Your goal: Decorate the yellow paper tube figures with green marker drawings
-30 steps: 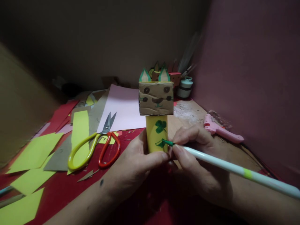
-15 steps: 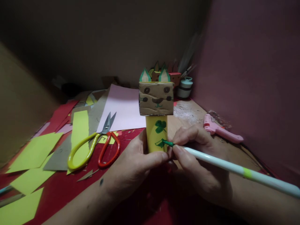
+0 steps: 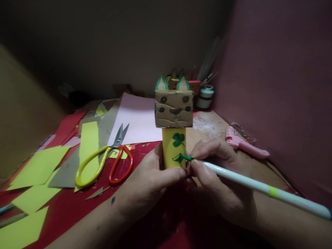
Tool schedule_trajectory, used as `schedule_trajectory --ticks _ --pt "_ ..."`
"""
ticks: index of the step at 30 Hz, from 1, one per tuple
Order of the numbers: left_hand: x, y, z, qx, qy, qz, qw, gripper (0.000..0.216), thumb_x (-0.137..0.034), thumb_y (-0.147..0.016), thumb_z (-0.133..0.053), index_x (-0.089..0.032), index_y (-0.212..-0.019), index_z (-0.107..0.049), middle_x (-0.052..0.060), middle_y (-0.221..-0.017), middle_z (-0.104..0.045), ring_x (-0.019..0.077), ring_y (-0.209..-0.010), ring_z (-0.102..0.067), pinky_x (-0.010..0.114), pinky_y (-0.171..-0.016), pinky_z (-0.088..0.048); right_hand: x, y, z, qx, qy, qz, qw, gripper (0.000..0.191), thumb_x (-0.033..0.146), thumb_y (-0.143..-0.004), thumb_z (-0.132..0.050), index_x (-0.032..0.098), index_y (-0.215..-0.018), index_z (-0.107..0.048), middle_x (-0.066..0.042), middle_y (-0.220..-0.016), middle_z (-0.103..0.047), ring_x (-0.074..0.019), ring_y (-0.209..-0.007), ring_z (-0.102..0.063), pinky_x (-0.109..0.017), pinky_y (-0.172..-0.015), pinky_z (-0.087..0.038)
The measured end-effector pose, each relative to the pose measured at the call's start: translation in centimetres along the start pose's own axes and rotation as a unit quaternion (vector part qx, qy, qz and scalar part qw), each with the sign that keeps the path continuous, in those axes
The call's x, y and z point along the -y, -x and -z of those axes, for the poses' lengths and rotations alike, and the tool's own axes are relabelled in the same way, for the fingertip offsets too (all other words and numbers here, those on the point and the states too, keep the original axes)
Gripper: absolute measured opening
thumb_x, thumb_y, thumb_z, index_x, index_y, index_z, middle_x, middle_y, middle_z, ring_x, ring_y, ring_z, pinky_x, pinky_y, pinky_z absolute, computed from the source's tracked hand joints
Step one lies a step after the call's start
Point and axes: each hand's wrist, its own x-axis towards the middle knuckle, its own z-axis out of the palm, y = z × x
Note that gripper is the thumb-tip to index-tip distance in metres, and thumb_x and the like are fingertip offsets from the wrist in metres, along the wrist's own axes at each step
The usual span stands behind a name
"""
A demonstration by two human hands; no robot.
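A cardboard animal figure (image 3: 173,109) stands upright, with a drawn face, two pointed green-edged ears and a yellow paper tube body (image 3: 168,147). My left hand (image 3: 158,176) is closed around the lower part of that tube, thumb across its front. In my right hand (image 3: 216,169) is a green marker (image 3: 241,180) with a long white barrel. Its green tip touches the tube at a partly filled green shape, just below a solid green clover drawing (image 3: 178,139). The figure's base is hidden by my hands.
Scissors (image 3: 118,141) with yellow and red handles lie spread on the left, among yellow paper pieces (image 3: 38,166). Pink paper (image 3: 137,117) lies behind. A pink glue gun (image 3: 245,145) rests at right, near a pale blue container (image 3: 204,97). Walls stand close around.
The green shape under the marker tip is slightly more filled in. The figure and both hands have shifted very slightly to the right in view.
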Motion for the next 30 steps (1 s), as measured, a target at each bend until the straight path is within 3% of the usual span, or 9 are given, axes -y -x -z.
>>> schedule_trajectory --ticks 12,17,23,30 --pt "-0.07 -0.34 0.03 -0.006 -0.006 -0.003 1.0 0.037 -0.003 -0.073 -0.076 -0.019 -0.106 -0.072 0.005 -0.098 -0.077 0.0227 -0.093 -0.071 0.028 -0.079 -0.055 0.12 0.06 -0.05 0.002 0.006 0.007 1.0 0.015 0.014 -0.091 -0.063 0.028 -0.091 -0.056 0.007 -0.063 -0.049 -0.0126 -0.051 -0.048 -0.026 -0.046 -0.038" --pt "-0.05 -0.03 0.07 0.001 -0.008 -0.003 1.0 0.037 -0.003 -0.075 -0.074 -0.019 -0.108 -0.072 0.004 -0.1 -0.077 0.0222 -0.098 -0.069 0.028 -0.083 -0.054 0.2 -0.07 -0.11 -0.006 0.01 0.01 1.0 0.015 0.015 -0.092 -0.063 0.028 -0.093 -0.057 0.007 -0.062 -0.048 -0.0124 -0.051 -0.048 -0.025 -0.045 -0.038" --pt "0.09 -0.02 0.13 -0.018 -0.009 0.014 1.0 0.033 -0.006 -0.075 -0.078 -0.02 -0.104 -0.07 0.002 -0.092 -0.071 0.0201 -0.089 -0.067 0.028 -0.079 -0.053 0.59 -0.22 -0.35 0.011 0.036 0.027 0.999 0.016 0.011 -0.088 -0.061 0.026 -0.089 -0.057 0.007 -0.063 -0.048 -0.0107 -0.049 -0.047 -0.024 -0.044 -0.038" --pt "-0.05 -0.35 -0.08 0.004 -0.003 0.002 1.0 0.038 -0.003 -0.074 -0.074 -0.019 -0.108 -0.07 0.005 -0.099 -0.076 0.0216 -0.094 -0.069 0.027 -0.079 -0.054 0.21 0.07 -0.26 -0.003 0.022 0.018 1.0 0.016 0.013 -0.092 -0.062 0.028 -0.093 -0.055 0.008 -0.061 -0.049 -0.0107 -0.047 -0.046 -0.024 -0.043 -0.037"
